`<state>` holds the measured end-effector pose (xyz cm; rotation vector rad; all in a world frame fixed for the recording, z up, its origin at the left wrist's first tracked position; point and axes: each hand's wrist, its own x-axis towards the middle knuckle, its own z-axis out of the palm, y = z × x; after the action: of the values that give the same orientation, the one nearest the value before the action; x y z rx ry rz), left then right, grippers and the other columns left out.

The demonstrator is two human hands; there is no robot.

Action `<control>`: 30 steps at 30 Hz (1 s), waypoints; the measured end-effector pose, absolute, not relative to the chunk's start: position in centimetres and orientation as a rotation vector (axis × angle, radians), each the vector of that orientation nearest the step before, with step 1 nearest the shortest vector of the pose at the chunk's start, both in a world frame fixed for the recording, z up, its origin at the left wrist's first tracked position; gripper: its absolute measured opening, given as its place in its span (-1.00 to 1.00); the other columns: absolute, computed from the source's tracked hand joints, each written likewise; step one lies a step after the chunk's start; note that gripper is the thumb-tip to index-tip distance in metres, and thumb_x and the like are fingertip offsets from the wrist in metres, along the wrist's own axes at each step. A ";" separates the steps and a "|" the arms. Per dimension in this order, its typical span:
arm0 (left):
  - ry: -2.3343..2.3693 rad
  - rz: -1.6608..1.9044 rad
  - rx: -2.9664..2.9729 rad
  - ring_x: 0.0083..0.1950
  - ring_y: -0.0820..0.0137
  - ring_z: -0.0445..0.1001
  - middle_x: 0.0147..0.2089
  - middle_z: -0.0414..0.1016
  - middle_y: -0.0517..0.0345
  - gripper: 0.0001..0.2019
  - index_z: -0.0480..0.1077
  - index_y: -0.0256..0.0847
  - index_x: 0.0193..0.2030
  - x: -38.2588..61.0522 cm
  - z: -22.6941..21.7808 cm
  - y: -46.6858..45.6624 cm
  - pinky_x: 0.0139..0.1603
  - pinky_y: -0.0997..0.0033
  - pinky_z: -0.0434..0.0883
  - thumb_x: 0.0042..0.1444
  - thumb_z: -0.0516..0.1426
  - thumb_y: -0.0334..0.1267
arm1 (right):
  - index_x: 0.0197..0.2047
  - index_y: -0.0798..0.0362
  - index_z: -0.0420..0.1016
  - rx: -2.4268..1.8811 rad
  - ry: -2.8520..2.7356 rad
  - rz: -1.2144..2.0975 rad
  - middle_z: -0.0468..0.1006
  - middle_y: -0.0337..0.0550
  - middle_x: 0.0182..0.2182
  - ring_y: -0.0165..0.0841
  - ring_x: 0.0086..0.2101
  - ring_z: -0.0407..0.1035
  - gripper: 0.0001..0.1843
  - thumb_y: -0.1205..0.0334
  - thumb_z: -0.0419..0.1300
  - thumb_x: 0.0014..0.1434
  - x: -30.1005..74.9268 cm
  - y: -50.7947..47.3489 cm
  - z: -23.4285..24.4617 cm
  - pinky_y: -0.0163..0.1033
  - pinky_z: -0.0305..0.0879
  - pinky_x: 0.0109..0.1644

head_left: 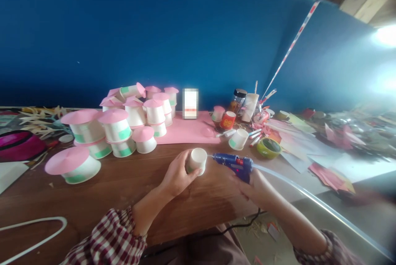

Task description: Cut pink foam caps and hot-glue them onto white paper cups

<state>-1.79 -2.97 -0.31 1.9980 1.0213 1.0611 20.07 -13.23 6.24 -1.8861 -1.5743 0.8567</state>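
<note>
My left hand (178, 174) is wrapped round a small white paper cup (198, 158), tilted so that its round end faces up toward me. In my right hand (255, 186) is a blue hot glue gun (232, 162). Its nozzle points left and sits at the cup's right rim; I cannot tell whether it touches. A long clear glue stick (309, 195) runs out of the gun's back toward the lower right. Left of the hands stand several white cups with pink cone tops (114, 125) and green patches, many of them stacked in pairs.
Behind the cup lies a pink paper sheet (185, 131). A white cup (238, 139), a roll of green tape (269, 148), a red cup (228, 120) and a jar (238, 99) stand right of it. Paper scraps (331, 176) cover the right side. A white wire loop (62, 224) lies front left.
</note>
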 end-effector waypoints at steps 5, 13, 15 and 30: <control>1.040 1.038 2.002 0.02 0.20 0.44 0.02 0.44 -0.03 -0.52 0.27 -0.19 0.06 -1.8 -0.3 -2.8 0.06 0.16 0.39 -0.04 0.23 -0.21 | -0.44 0.05 0.27 -1.907 -1.576 0.883 0.32 -0.34 -0.75 -0.45 -0.71 0.22 -0.69 -0.02 0.15 0.08 20.4 -13.2 6.2 -0.35 0.18 -0.61; 1.053 1.029 1.977 0.03 0.21 0.44 0.04 0.44 -0.03 -0.51 0.26 -0.19 0.07 -1.8 -0.1 -2.9 0.05 0.18 0.40 -0.03 0.21 -0.19 | -0.35 0.06 0.36 -1.944 -1.625 0.317 0.50 -0.13 -0.49 -0.28 -0.45 0.40 -0.73 0.01 0.12 0.07 22.8 -13.7 6.8 -0.24 0.30 -0.37; 1.054 1.014 1.976 0.02 0.22 0.45 0.03 0.44 -0.02 -0.51 0.27 -0.19 0.07 -1.9 -0.1 -2.8 0.03 0.19 0.41 -0.02 0.21 -0.17 | -0.16 0.04 0.34 -1.955 -1.579 0.177 0.52 -0.12 -0.39 -0.25 -0.38 0.42 -0.69 0.05 0.11 0.07 24.6 -13.6 6.6 -0.22 0.31 -0.30; 1.114 1.006 2.086 0.04 0.16 0.45 0.05 0.45 -0.04 -0.47 0.28 -0.20 0.08 -2.0 -0.4 -2.4 0.01 0.18 0.43 -0.04 0.19 -0.06 | 0.19 0.24 0.03 -2.600 -1.412 -0.094 0.53 0.13 -0.26 -0.15 -0.31 0.46 -0.42 0.27 0.02 0.11 37.8 -10.2 4.9 -0.20 0.20 -0.30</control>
<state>-2.02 -2.42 -0.35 2.0860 1.1137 1.0059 37.77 -10.19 4.90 -2.5995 -1.4116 -0.0945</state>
